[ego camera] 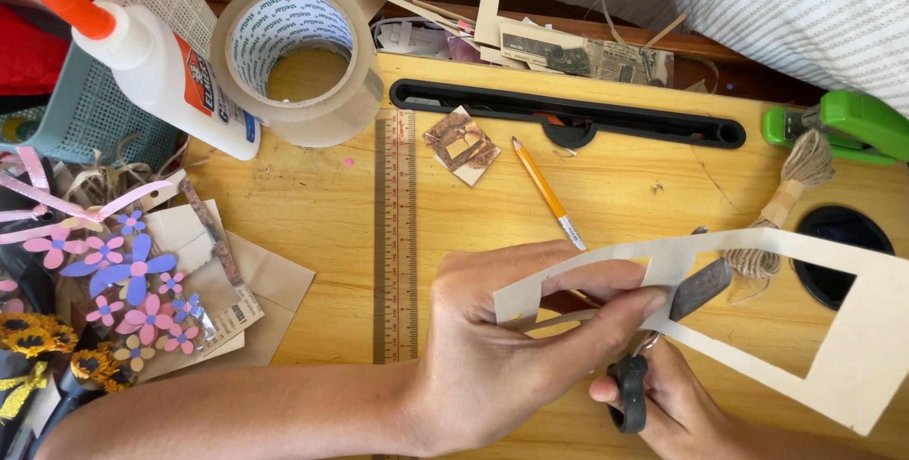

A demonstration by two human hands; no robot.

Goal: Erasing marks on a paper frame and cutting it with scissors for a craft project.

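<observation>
- Left hand point(516, 346), bottom centre: forearm comes in from lower left, fingers and thumb pinched shut on the near end of the cardboard frame point(852, 346).
- Right hand point(663, 403), bottom, just right of the left and partly under the card: fingers closed through the black handles of the scissors point(663, 337). Blades poke up through the card, dark blade showing mid-frame against the cut edge.
- Cardboard frame: pale, flat, with a large square cut-out; runs from centre to lower right edge, held above the desk.
- Wooden desk point(615, 195): yellow top, fills most of the frame.
- Ruler strip point(396, 233): runs vertically left of centre, lower end just beside the left wrist.
- Yellow pencil point(547, 191): centre, lying diagonally, tip near the card's upper edge.
- Small patterned square point(461, 145): just left of the pencil's upper end.
- Twine bundle point(791, 200): right of centre, lower end tucked behind the card.
- Paper flowers point(133, 280), pink and blue: lower left, on loose brown sheets.
- Black pen slot point(568, 112): long recess, upper centre.
- Green stapler point(838, 126): upper right edge.
- Tape roll point(295, 61): wide, upper left of centre, standing on edge.
- Glue bottle point(161, 62): white, orange cap, upper left, leaning beside the tape.
- Paper scraps point(568, 48): top centre, beyond the desk's far edge.
</observation>
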